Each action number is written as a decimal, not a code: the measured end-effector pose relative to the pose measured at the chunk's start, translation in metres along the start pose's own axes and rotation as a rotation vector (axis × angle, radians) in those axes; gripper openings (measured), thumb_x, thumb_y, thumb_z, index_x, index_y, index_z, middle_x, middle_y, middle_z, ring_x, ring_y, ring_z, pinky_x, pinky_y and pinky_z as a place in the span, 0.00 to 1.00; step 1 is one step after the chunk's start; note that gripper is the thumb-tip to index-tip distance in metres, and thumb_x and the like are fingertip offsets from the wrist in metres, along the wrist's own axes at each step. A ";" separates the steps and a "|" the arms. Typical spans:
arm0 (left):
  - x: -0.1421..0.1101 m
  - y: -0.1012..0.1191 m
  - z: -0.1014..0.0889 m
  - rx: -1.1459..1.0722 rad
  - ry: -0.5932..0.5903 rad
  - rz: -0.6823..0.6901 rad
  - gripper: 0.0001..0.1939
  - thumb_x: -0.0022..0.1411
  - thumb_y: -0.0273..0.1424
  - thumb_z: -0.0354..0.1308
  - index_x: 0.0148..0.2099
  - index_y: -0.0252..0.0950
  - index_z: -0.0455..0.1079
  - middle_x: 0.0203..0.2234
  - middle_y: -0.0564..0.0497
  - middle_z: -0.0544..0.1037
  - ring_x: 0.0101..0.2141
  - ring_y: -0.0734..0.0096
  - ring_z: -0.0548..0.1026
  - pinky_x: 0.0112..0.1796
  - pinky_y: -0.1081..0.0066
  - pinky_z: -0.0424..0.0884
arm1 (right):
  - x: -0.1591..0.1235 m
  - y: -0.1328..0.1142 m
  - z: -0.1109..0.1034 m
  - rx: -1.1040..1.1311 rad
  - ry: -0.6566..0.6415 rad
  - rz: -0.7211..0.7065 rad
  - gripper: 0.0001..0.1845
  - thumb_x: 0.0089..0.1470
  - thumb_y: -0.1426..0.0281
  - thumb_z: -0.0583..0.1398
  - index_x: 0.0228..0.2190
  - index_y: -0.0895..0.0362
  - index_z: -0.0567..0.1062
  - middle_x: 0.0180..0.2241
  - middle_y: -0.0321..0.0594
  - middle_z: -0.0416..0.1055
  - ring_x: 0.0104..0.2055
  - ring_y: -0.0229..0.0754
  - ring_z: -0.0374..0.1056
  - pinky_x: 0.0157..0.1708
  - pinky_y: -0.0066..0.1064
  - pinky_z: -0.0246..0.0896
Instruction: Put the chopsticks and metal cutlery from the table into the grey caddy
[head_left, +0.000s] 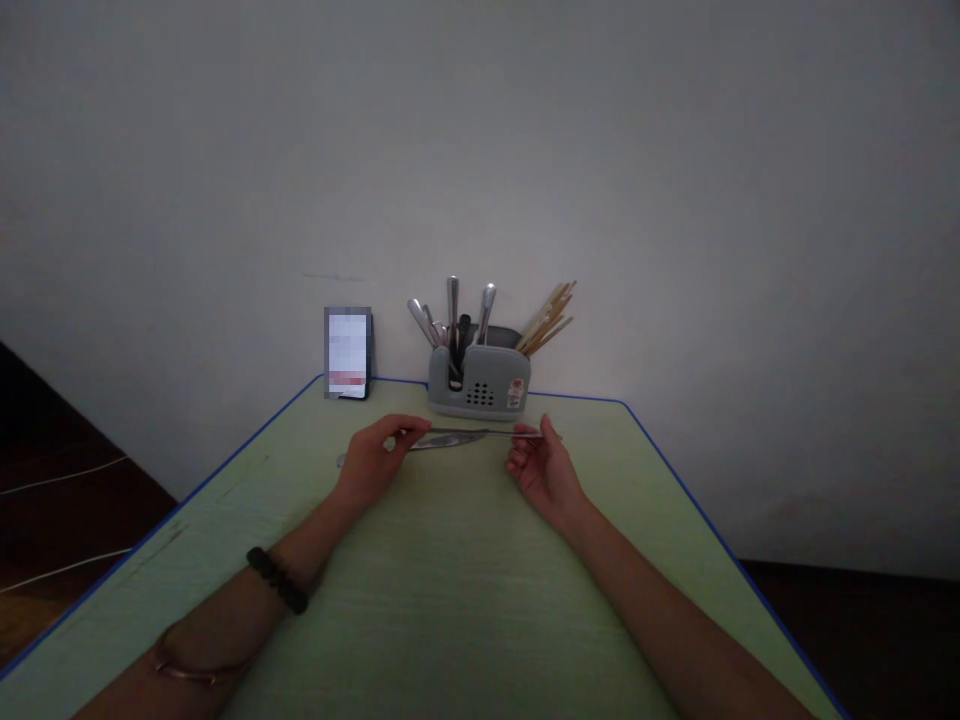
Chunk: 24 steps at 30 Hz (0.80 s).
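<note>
My left hand (379, 450) pinches the left end of a thin, straight metal utensil (487, 432) between thumb and fingers. The other end lies in my right hand (547, 470), between thumb and fingertips, palm turned partly up. Seen nearly edge-on, the utensil does not show its exact kind. Just below it a table knife (450, 440) lies on the table, its blade to the right. My left hand covers part of that knife, and the end of its handle shows left of the hand.
A grey cutlery holder (480, 385) stands behind my hands against the wall. It contains several metal-handled utensils (454, 305) and a bundle of wooden chopsticks (551, 320). A lit phone (348, 352) leans at the back left. The green table (465, 600) has a blue edge.
</note>
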<state>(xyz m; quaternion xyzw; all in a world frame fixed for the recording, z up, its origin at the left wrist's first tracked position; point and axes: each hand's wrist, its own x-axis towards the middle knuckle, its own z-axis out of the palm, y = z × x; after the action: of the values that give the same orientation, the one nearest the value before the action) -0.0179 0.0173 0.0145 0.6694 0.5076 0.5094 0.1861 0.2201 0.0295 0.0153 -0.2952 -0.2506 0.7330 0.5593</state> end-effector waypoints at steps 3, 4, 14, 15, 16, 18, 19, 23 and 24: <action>-0.001 0.003 0.002 0.003 -0.013 0.109 0.10 0.58 0.36 0.55 0.32 0.37 0.73 0.36 0.48 0.80 0.39 0.66 0.77 0.43 0.65 0.72 | 0.001 0.001 0.000 0.022 0.043 0.011 0.17 0.54 0.57 0.58 0.25 0.57 0.73 0.16 0.29 0.58 0.18 0.32 0.56 0.21 0.26 0.62; -0.002 0.004 0.003 -0.004 -0.029 0.106 0.10 0.58 0.37 0.56 0.33 0.36 0.73 0.37 0.47 0.80 0.38 0.66 0.77 0.43 0.66 0.72 | 0.001 0.001 0.001 0.019 0.055 0.006 0.16 0.55 0.58 0.58 0.25 0.58 0.73 0.16 0.29 0.58 0.18 0.32 0.56 0.21 0.26 0.62; 0.000 -0.005 0.005 0.006 -0.042 -0.025 0.11 0.54 0.40 0.59 0.35 0.37 0.72 0.30 0.51 0.78 0.33 0.67 0.76 0.39 0.66 0.73 | -0.002 0.004 0.003 -0.035 0.013 -0.045 0.16 0.49 0.58 0.64 0.33 0.59 0.76 0.19 0.28 0.63 0.19 0.29 0.61 0.22 0.22 0.66; 0.000 -0.005 0.005 0.023 -0.025 -0.014 0.10 0.54 0.39 0.59 0.34 0.37 0.71 0.29 0.52 0.78 0.32 0.67 0.75 0.38 0.67 0.72 | -0.003 0.004 0.004 -0.065 0.010 -0.055 0.18 0.48 0.57 0.64 0.33 0.60 0.76 0.19 0.29 0.64 0.19 0.29 0.62 0.21 0.22 0.66; 0.001 -0.005 0.005 0.035 -0.013 0.004 0.09 0.54 0.38 0.59 0.33 0.37 0.71 0.29 0.52 0.78 0.32 0.67 0.75 0.38 0.67 0.72 | -0.004 0.005 0.005 -0.105 0.006 -0.069 0.20 0.47 0.56 0.65 0.32 0.60 0.76 0.19 0.29 0.65 0.19 0.30 0.62 0.20 0.23 0.67; 0.001 -0.005 0.004 0.055 -0.006 0.037 0.08 0.55 0.37 0.58 0.33 0.37 0.71 0.28 0.52 0.77 0.31 0.68 0.74 0.37 0.68 0.72 | -0.007 0.003 0.009 -0.205 0.004 -0.116 0.22 0.44 0.54 0.65 0.30 0.61 0.75 0.19 0.31 0.66 0.18 0.31 0.63 0.18 0.25 0.67; 0.002 -0.005 0.004 0.067 -0.010 0.048 0.07 0.55 0.36 0.58 0.33 0.37 0.71 0.28 0.52 0.77 0.31 0.69 0.74 0.37 0.68 0.72 | -0.009 0.000 0.013 -0.257 0.005 -0.156 0.23 0.43 0.53 0.65 0.29 0.61 0.75 0.19 0.32 0.67 0.17 0.32 0.64 0.17 0.26 0.67; 0.005 -0.010 0.006 0.133 -0.031 0.066 0.08 0.57 0.34 0.56 0.39 0.37 0.69 0.32 0.51 0.77 0.31 0.69 0.73 0.37 0.68 0.71 | -0.018 -0.025 0.045 -0.456 0.022 -0.413 0.25 0.45 0.50 0.63 0.28 0.61 0.72 0.17 0.32 0.68 0.17 0.35 0.66 0.16 0.28 0.68; 0.005 -0.011 0.008 0.158 -0.031 0.072 0.09 0.58 0.34 0.55 0.41 0.36 0.69 0.34 0.50 0.77 0.32 0.69 0.73 0.37 0.67 0.71 | -0.020 -0.034 0.056 -0.502 0.025 -0.477 0.25 0.46 0.49 0.62 0.29 0.61 0.72 0.17 0.32 0.68 0.17 0.36 0.67 0.16 0.28 0.68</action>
<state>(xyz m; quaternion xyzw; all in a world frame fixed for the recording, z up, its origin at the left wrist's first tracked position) -0.0170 0.0282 0.0050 0.7077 0.5190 0.4635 0.1223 0.2065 0.0169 0.0814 -0.3656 -0.4782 0.4934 0.6279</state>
